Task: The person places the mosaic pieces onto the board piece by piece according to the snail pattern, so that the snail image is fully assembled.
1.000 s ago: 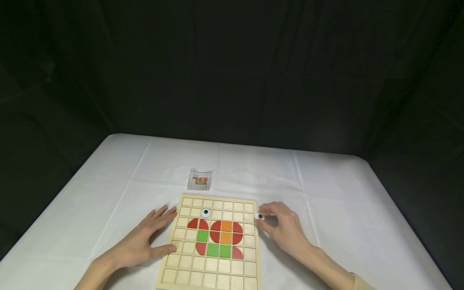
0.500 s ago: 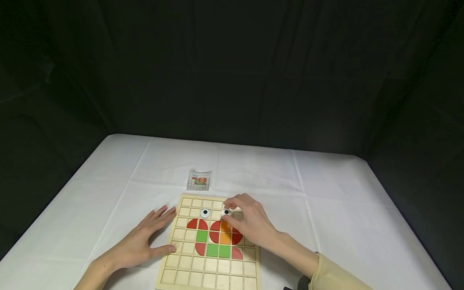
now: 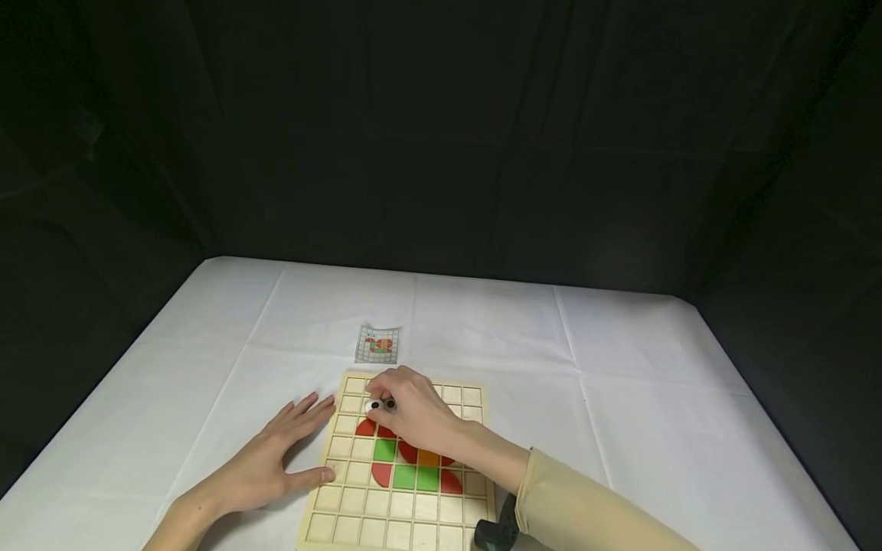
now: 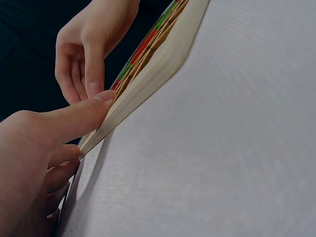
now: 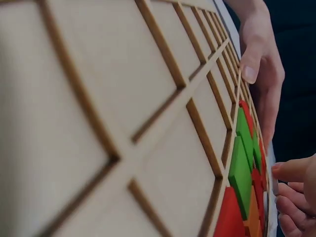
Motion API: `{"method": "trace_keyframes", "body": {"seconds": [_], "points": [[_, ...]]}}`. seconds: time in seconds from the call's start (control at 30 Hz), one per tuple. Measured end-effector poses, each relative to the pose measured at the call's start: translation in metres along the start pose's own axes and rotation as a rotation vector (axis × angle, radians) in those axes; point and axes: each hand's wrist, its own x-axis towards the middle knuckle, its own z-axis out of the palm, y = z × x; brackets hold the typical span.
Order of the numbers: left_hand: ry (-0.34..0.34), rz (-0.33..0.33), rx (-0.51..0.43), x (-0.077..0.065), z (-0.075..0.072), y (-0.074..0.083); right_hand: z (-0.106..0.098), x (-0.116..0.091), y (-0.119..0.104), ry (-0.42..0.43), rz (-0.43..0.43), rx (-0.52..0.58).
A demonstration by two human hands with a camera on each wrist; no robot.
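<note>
In the head view, a square wooden grid board [image 3: 361, 528] lies on the table, with red, green and orange tiles set in its cells. My left hand [image 3: 265, 468] rests at the board's left edge, thumb [image 4: 81, 117] on the rim and fingers extended beside it. My right hand [image 3: 416, 413] is over the upper part of the board, pinching a white eye disc [image 3: 374, 405] with a black pupil between thumb and fingertips. Another eye disc [image 3: 390, 403] is just right of it, partly covered by that hand. Several red and orange tiles [image 3: 429, 459] are partly hidden beneath the right wrist.
A small pattern card [image 3: 377, 349] showing a coloured grid picture lies behind the board. White cloth [image 3: 620, 383] covers the table, and dark curtains [image 3: 441, 153] enclose the back and sides. A black device [image 3: 498, 529] is strapped at the right wrist.
My right hand has carried the pinched eye disc leftward from beyond the board's right edge, across the board, to the left side of the other eye disc. The left hand stays put.
</note>
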Motion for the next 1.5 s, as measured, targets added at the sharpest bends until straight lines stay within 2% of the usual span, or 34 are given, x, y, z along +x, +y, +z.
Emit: {"method": "trace_keyframes", "body": {"seconds": [0.27, 0.53, 0.63, 0.8, 1.03, 1.17, 1.3, 1.5], "points": [[0.009, 0.014, 0.007, -0.002, -0.001, -0.001, 0.01, 0.007, 0.002, 0.01, -0.016, -0.014], [0.012, 0.023, -0.003, -0.002, 0.003, -0.001, 0.008, -0.003, 0.009, 0.002, -0.007, 0.024], [0.005, 0.04, -0.007, -0.002, 0.006, 0.0, -0.004, -0.019, 0.013, 0.046, 0.025, 0.064], [0.002, 0.042, 0.01, -0.003, 0.004, 0.0, -0.032, -0.063, 0.032, 0.21, 0.116, 0.117], [0.006, 0.035, 0.007, -0.003, 0.0, -0.001, -0.065, -0.133, 0.067, 0.392, 0.282, 0.07], [-0.003, 0.013, -0.002, -0.002, 0.001, -0.001, -0.079, -0.163, 0.079, 0.482, 0.373, 0.083], [-0.002, 0.006, -0.003, -0.003, 0.001, -0.001, -0.083, -0.175, 0.085, 0.505, 0.453, 0.142], [0.01, 0.033, 0.001, -0.003, 0.0, -0.002, -0.083, -0.175, 0.089, 0.502, 0.522, 0.157]]}}
